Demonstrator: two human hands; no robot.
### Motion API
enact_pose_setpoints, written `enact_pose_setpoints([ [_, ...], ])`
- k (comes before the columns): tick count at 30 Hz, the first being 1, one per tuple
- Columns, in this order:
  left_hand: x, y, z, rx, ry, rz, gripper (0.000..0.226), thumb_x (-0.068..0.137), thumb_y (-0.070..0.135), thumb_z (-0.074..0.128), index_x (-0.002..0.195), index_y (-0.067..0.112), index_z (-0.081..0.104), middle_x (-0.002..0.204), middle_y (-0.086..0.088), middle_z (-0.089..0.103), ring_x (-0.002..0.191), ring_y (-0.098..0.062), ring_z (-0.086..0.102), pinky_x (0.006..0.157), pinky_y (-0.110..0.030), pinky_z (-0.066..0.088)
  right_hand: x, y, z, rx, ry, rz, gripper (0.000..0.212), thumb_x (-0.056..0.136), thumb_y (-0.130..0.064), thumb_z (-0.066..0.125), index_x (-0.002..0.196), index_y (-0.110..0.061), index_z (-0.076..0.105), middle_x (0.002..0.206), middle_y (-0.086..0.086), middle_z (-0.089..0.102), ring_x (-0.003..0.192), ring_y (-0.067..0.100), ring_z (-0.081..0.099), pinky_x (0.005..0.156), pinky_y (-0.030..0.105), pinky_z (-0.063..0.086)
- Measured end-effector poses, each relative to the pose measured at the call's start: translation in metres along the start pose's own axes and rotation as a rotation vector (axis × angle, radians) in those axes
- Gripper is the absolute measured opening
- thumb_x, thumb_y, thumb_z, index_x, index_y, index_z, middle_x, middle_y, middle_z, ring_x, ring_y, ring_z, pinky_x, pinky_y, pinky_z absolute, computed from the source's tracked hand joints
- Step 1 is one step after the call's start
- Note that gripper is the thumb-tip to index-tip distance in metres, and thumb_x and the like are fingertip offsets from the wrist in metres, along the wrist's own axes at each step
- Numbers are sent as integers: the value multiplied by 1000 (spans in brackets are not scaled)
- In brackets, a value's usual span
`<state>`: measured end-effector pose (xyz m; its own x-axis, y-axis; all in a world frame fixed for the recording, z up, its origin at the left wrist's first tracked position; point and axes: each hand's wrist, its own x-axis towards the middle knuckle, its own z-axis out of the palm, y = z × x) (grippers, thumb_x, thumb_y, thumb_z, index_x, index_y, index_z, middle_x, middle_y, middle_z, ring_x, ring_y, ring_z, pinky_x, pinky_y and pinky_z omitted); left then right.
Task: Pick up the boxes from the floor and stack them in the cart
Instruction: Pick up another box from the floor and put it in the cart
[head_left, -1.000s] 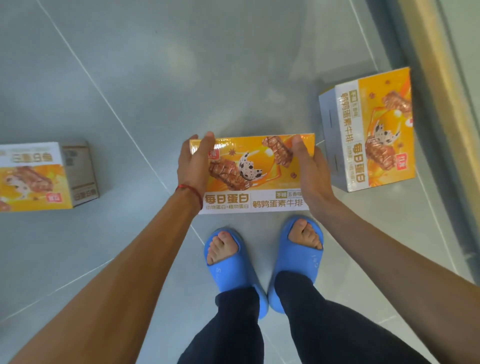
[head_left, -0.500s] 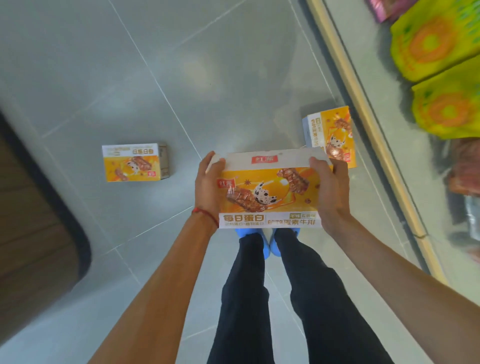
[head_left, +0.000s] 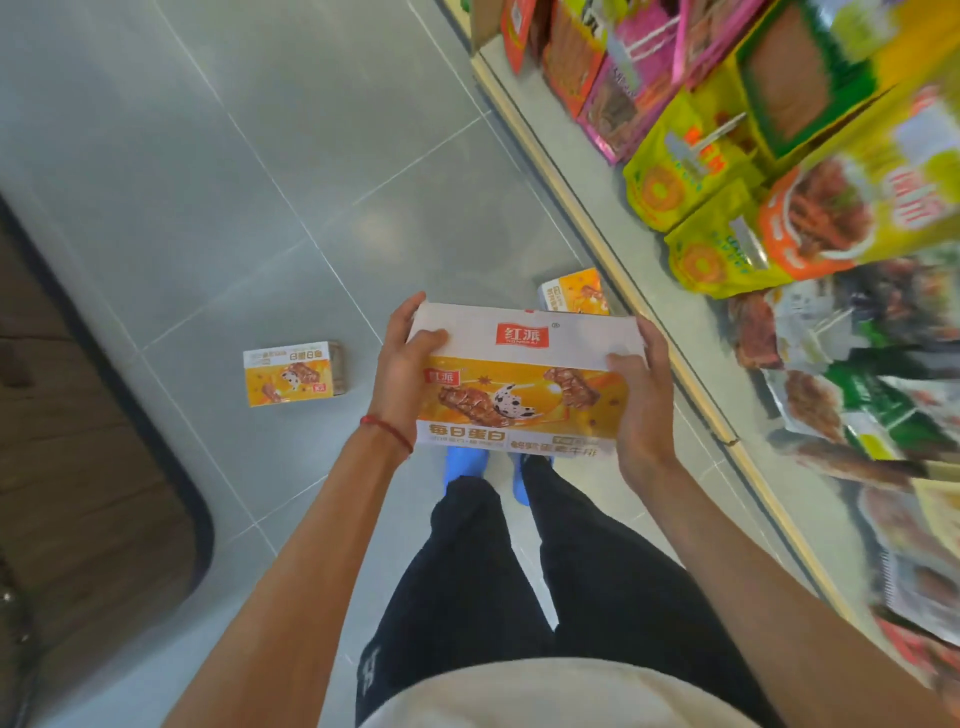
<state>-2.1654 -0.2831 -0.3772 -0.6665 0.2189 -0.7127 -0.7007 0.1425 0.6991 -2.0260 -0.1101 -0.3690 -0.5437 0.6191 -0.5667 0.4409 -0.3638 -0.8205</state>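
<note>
Above the grey tiled floor (head_left: 270, 171), beside a shelf of bright snack packets (head_left: 597, 231), an orange-and-white cardboard box (head_left: 524, 379) is held aloft. Below lie a left floor box (head_left: 293, 371) and a shelf-side floor box (head_left: 574, 293). The left hand (head_left: 405, 379) and right hand (head_left: 644, 405) clasp the held box's ends, fingers curled.

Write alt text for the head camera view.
A person holds an orange and white snack box above their feet, left grip and right grip on its two ends. On the grey tiled floor lie a second box to the left and a third box beside a shelf of snack packs.
</note>
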Motion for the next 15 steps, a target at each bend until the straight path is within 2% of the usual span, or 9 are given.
enact_pose_setpoints([
  [2, -15, 9, 3, 14, -57, 9, 44, 98, 9, 49, 137, 30, 48, 123, -14, 61, 88, -19, 70, 70, -31, 59, -21, -5, -6, 54, 50, -33, 55, 88, -29, 54, 142, -25, 46, 126, 3, 63, 108, 14, 69, 72, 22, 57],
  [6, -40, 20, 11, 99, -181, 54, 44, 99, 10, 50, 137, 32, 46, 133, -16, 57, 97, -24, 69, 72, -31, 61, -62, -7, -15, 185, 192, -36, 58, 86, -29, 54, 144, -29, 45, 129, -2, 62, 107, 11, 69, 70, 19, 57],
  [9, -59, 24, 20, 209, -292, 87, 42, 100, 10, 48, 136, 32, 43, 128, -10, 58, 99, -24, 69, 71, -28, 61, -93, -1, -22, 320, 301, -38, 56, 95, -21, 54, 150, -24, 42, 133, 4, 60, 100, 8, 73, 69, 20, 58],
  [12, -79, 29, 36, 293, -402, 112, 46, 100, 4, 47, 143, 21, 41, 118, -6, 60, 90, -15, 71, 63, -21, 57, -133, 5, -32, 412, 440, -57, 60, 92, -20, 54, 151, -24, 42, 138, 5, 56, 96, 4, 72, 67, 18, 58],
  [15, -105, 28, 56, 341, -511, 92, 44, 100, 2, 48, 139, 22, 45, 108, 0, 64, 76, -6, 73, 58, -20, 56, -172, 18, -45, 468, 561, -81, 67, 82, -27, 52, 148, -26, 44, 141, 4, 55, 106, 11, 68, 71, 18, 57],
])
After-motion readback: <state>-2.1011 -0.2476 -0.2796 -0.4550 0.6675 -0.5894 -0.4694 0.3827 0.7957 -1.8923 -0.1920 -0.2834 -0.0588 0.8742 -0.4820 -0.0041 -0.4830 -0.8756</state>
